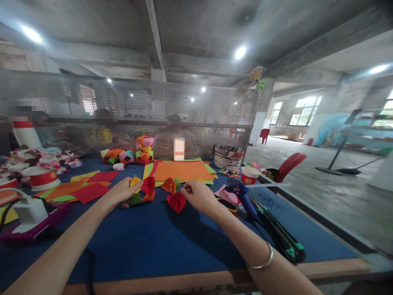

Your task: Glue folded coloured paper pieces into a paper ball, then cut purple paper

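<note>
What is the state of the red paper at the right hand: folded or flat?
Folded: the red paper has raised, bent sides by the right hand.

From here I see a perforated metal screen (196, 102), with blurry people showing through it. A pink flower with green leaves (257, 76) pokes up at its right end. In front of the screen's right part sits a woven basket (229, 156), and farther out from it a red-and-white paper cup (249, 175). Well in front of its left end lies a purple power strip (53, 221) with a white plug (30, 212). Off to the screen's right are two red chairs (291, 166), a dark pole on a round base (340, 143) and bright windows (305, 110).
</note>
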### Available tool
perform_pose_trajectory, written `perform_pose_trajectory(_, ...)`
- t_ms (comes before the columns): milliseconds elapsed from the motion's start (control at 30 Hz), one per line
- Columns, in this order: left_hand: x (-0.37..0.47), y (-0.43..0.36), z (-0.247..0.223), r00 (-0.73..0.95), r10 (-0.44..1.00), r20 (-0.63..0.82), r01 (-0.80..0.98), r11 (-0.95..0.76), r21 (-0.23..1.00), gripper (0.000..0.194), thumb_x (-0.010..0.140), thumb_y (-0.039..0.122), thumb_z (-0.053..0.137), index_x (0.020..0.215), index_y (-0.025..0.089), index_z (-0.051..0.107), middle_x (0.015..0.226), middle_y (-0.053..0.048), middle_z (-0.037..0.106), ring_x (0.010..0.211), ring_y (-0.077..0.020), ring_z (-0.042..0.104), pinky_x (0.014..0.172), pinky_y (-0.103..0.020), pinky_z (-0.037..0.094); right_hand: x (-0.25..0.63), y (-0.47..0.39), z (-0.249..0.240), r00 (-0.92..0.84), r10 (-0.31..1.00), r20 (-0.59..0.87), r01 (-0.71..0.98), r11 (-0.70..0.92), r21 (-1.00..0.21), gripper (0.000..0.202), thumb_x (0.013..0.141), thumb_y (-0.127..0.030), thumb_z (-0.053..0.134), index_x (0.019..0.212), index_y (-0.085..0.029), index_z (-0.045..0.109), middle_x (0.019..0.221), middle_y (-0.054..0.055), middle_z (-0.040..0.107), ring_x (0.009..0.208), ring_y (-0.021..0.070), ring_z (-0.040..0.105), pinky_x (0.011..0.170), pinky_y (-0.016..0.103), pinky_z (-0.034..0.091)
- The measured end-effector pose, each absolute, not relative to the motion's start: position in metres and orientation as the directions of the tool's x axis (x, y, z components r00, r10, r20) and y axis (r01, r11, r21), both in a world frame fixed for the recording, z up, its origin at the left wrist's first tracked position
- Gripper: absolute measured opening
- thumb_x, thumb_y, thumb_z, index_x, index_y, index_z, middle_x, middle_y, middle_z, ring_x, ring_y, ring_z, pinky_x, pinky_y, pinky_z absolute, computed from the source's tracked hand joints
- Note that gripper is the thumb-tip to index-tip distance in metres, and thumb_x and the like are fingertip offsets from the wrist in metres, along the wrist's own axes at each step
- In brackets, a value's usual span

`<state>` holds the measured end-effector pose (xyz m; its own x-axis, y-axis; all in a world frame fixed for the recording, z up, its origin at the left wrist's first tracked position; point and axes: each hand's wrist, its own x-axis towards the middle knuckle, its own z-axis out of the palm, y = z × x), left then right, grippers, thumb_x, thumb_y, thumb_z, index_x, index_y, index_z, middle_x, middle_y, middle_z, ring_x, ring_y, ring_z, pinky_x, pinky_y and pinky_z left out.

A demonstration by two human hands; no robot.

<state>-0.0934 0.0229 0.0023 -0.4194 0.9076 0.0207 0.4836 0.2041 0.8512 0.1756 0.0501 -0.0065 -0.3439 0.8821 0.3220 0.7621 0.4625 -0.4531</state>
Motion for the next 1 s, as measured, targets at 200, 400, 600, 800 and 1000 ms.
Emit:
perform_pose_trajectory(200, -0.104, 0.029, 0.003, -0.421, 0.806, 0.417, 0.713, 0.009, 0.702, 0.035, 0.07, 0.055, 0.077, 0.081, 0.025, 0.064, 0.092, -0.013, 0.077, 0.103, -0.0383, 0.072, 0.077, -0.037, 0.056, 0.176, 0.048, -0.007, -0.36, 0.892, 0.274, 0.786, 0.448, -0.426, 0.013, 0.093, -0.022, 0.065, 0.087, -0.019, 0.075, 0.093, 0.01, 0.078, 0.088, 0.0239, 0.071, 0.07, 0.03, 0.041)
perform_pose_trajectory(400, -0.057, 0.023, 0.017, -0.228, 0.892, 0.391, 0.341, -0.303, 0.89, 0.042, 0.076, 0.062, 0.075, 0.086, 0.021, 0.072, 0.1, -0.011, 0.078, 0.096, -0.0291, 0.072, 0.082, -0.037, 0.06, 0.176, 0.051, -0.006, -0.348, 0.859, 0.375, 0.741, 0.497, -0.451, 0.019, 0.094, -0.013, 0.059, 0.086, -0.021, 0.075, 0.091, 0.009, 0.078, 0.086, 0.022, 0.07, 0.072, 0.029, 0.042)
perform_pose_trajectory(600, -0.015, 0.014, 0.014, 0.185, 0.976, -0.112, -0.088, 0.13, 0.988, 0.038, 0.082, 0.053, 0.079, 0.093, 0.017, 0.075, 0.098, -0.012, 0.079, 0.084, -0.0228, 0.075, 0.072, -0.033, 0.061, 0.171, 0.052, -0.007, -0.41, 0.735, 0.54, 0.565, 0.669, -0.483, 0.016, 0.094, -0.01, 0.062, 0.092, -0.02, 0.075, 0.091, 0.006, 0.076, 0.084, 0.0187, 0.067, 0.079, 0.027, 0.045)
perform_pose_trajectory(800, -0.007, -0.005, -0.007, 0.458, 0.858, -0.231, -0.206, 0.356, 0.912, 0.044, 0.073, 0.05, 0.09, 0.096, 0.016, 0.077, 0.095, -0.011, 0.08, 0.084, -0.0257, 0.078, 0.072, -0.035, 0.062, 0.171, 0.044, -0.012, -0.495, 0.661, 0.564, 0.415, 0.75, -0.515, 0.018, 0.091, -0.009, 0.063, 0.093, -0.021, 0.076, 0.092, 0.005, 0.075, 0.088, 0.0193, 0.067, 0.083, 0.03, 0.049)
perform_pose_trajectory(1000, -0.008, -0.011, -0.014, 0.436, 0.881, -0.183, -0.37, 0.362, 0.856, 0.038, 0.085, 0.049, 0.08, 0.099, 0.014, 0.074, 0.093, -0.01, 0.08, 0.09, -0.0262, 0.078, 0.081, -0.038, 0.062, 0.166, 0.044, -0.019, -0.484, 0.623, 0.615, 0.319, 0.78, -0.539, 0.015, 0.092, -0.015, 0.061, 0.09, -0.02, 0.076, 0.087, 0.005, 0.074, 0.084, 0.0185, 0.066, 0.08, 0.03, 0.05)
